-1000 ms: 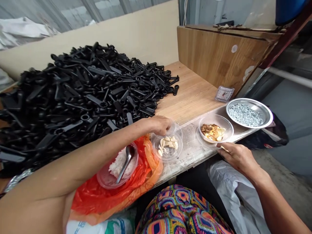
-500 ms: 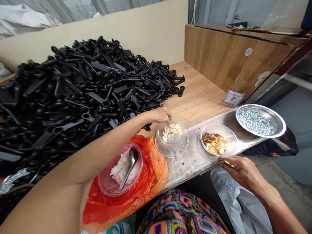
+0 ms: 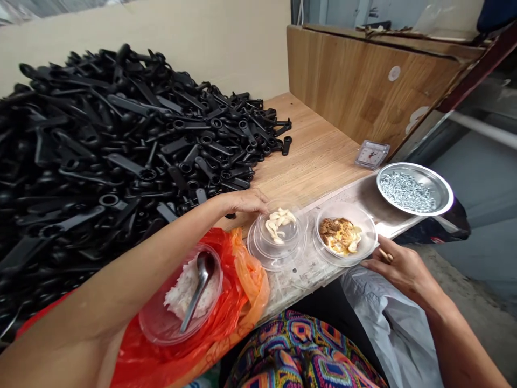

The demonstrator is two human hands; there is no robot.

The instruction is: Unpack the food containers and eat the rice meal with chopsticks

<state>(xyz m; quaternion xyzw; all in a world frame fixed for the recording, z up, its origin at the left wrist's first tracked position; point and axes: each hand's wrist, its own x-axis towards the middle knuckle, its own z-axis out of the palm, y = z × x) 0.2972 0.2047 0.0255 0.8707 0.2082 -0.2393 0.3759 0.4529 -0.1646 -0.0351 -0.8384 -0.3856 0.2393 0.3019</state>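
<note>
The clear tub [image 3: 298, 234] and the egg bowl [image 3: 362, 213] now sit closer together on the table [image 3: 278, 288], leaving little gap. The left hand [image 3: 249, 200] curls at the tub's rim, its grip unclear; the right hand [image 3: 406, 268] pinches wooden sticks [image 3: 386, 255] beside the bowl. Black parts [image 3: 121, 140] crowd the left, screws [image 3: 407, 192] the right.

the bowl of cooked food [image 3: 368, 229] has moved leftward, now just beside the tub of pale cloves [image 3: 294, 237]. the right hand [image 3: 406, 267] is now at the bowl's right side, the left hand [image 3: 248, 201] round at the tub's left rim.
</note>
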